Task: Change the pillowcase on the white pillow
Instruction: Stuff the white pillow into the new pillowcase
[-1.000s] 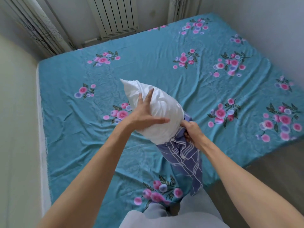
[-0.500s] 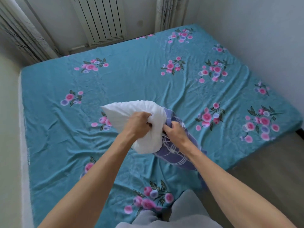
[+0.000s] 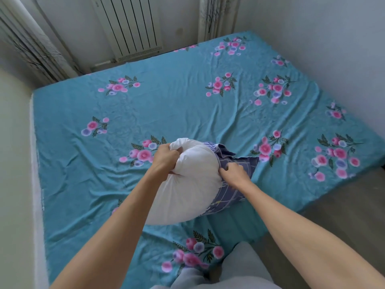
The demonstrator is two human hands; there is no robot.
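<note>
Here, the white pillow point(image 3: 187, 190) is half out of its purple pillowcase point(image 3: 233, 163), near the bed's point(image 3: 83, 184) front edge.
Left hand point(image 3: 166, 157) clutches pillow, right hand point(image 3: 234, 173) pinches pillowcase; next, probably pull them apart.

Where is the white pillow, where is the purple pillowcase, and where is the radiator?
white pillow point(image 3: 187, 184), head view, on its bare white middle.
purple pillowcase point(image 3: 229, 195), head view, on the checked cloth below the right hand.
radiator point(image 3: 129, 24), head view, on its white ribs.
</note>
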